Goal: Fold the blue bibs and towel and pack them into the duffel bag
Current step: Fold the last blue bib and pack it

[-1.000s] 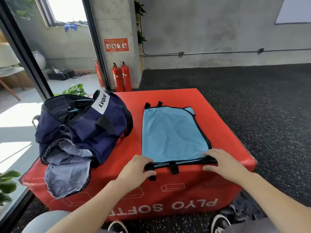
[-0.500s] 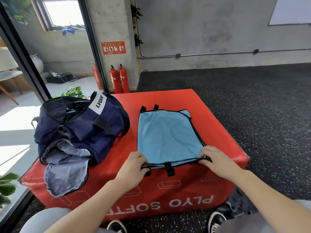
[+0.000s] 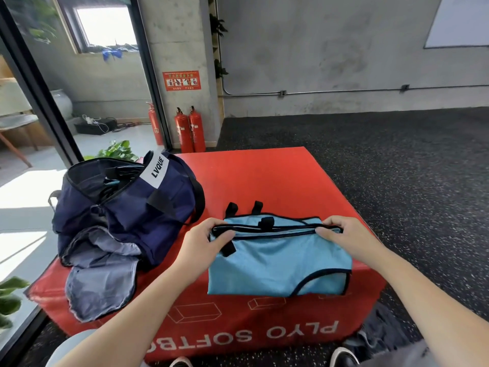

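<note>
Pinching the blue bib [image 3: 277, 263] edge with left hand [image 3: 201, 241] and right hand [image 3: 344, 237]. Lying at nine o'clock: duffel bag [image 3: 127, 205].

The duffel bag [image 3: 127, 205] hides its contents in shadow.

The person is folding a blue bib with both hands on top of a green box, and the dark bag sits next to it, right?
Almost. The box is red, not green, as the head view shows. The rest holds: the left hand and right hand both grip the blue bib on top of it, and the dark bag sits beside it.
</note>
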`<move>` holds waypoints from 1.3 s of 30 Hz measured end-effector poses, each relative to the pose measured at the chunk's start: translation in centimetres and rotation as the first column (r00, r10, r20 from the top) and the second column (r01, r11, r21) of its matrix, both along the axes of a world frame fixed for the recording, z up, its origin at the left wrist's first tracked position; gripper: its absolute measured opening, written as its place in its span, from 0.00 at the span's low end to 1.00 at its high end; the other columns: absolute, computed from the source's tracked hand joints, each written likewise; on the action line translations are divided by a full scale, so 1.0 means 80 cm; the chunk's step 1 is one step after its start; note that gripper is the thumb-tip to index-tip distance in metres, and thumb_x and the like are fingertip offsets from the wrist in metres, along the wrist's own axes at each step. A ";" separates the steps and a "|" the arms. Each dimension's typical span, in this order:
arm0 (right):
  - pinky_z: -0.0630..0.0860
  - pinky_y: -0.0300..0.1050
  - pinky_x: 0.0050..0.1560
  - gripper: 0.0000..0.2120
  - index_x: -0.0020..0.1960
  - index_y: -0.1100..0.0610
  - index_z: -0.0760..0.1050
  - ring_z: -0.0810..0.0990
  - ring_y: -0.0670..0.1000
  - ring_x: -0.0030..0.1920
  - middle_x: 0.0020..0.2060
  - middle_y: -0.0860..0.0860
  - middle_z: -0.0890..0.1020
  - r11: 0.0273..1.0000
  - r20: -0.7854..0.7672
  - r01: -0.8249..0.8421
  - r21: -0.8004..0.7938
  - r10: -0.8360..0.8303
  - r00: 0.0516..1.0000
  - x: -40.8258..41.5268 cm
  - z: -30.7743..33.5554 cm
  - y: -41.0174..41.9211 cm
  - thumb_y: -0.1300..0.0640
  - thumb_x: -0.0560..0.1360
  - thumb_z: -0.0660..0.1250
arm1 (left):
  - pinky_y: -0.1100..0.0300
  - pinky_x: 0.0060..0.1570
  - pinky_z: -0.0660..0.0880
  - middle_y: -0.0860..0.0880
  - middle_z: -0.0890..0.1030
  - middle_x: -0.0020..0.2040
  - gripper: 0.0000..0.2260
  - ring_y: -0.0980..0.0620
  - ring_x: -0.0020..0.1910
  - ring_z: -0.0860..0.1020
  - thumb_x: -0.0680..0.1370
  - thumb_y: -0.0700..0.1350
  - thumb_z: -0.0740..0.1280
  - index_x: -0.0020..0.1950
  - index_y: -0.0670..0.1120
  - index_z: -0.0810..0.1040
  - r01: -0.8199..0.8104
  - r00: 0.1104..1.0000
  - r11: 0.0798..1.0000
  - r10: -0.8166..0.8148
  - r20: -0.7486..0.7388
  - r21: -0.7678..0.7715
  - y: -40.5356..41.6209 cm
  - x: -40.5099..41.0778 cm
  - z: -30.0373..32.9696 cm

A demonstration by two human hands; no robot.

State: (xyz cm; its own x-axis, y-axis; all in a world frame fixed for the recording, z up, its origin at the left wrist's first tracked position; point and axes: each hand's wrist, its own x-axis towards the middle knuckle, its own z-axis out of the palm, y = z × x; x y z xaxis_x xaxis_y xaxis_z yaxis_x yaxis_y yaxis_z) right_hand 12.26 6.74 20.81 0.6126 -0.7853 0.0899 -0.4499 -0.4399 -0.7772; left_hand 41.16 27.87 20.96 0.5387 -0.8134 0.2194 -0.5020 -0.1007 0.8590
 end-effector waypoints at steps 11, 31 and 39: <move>0.68 0.39 0.34 0.04 0.45 0.44 0.83 0.75 0.42 0.31 0.33 0.42 0.82 0.994 -0.019 0.110 -0.001 -0.110 0.994 0.051 -0.009 -0.068 0.45 0.76 0.72 | 0.76 0.38 0.69 0.57 0.82 0.45 0.04 0.65 0.42 0.77 0.79 0.46 0.69 0.53 0.53 0.79 -0.097 0.995 0.990 0.093 0.040 0.101 -0.098 0.043 -0.028; 0.70 0.52 0.62 0.11 0.60 0.49 0.78 0.73 0.50 0.59 0.57 0.44 0.79 0.919 -0.310 -0.190 -0.345 0.080 0.947 0.185 -0.060 -0.066 0.48 0.79 0.67 | 0.55 0.48 0.71 0.54 0.70 0.54 0.20 0.49 0.48 0.77 0.76 0.56 0.72 0.65 0.53 0.72 -0.270 0.919 0.924 0.164 0.359 0.270 -0.154 0.070 -0.070; 0.71 0.49 0.65 0.14 0.63 0.49 0.77 0.73 0.48 0.61 0.59 0.44 0.77 0.913 -0.357 -0.293 -0.283 0.183 0.916 0.200 -0.077 -0.059 0.47 0.79 0.66 | 0.62 0.50 0.75 0.55 0.71 0.61 0.26 0.54 0.48 0.78 0.73 0.54 0.75 0.68 0.55 0.71 -0.154 0.969 0.953 0.094 0.227 0.261 -0.144 0.061 -0.077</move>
State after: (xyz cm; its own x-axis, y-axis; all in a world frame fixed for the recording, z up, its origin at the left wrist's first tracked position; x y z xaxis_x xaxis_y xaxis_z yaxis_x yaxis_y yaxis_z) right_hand 28.26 2.05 14.67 0.8157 -0.5724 0.0834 -0.4964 -0.7667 -0.4072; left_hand 46.02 16.37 14.83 0.6051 -0.7877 0.1154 -0.6358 -0.3909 0.6656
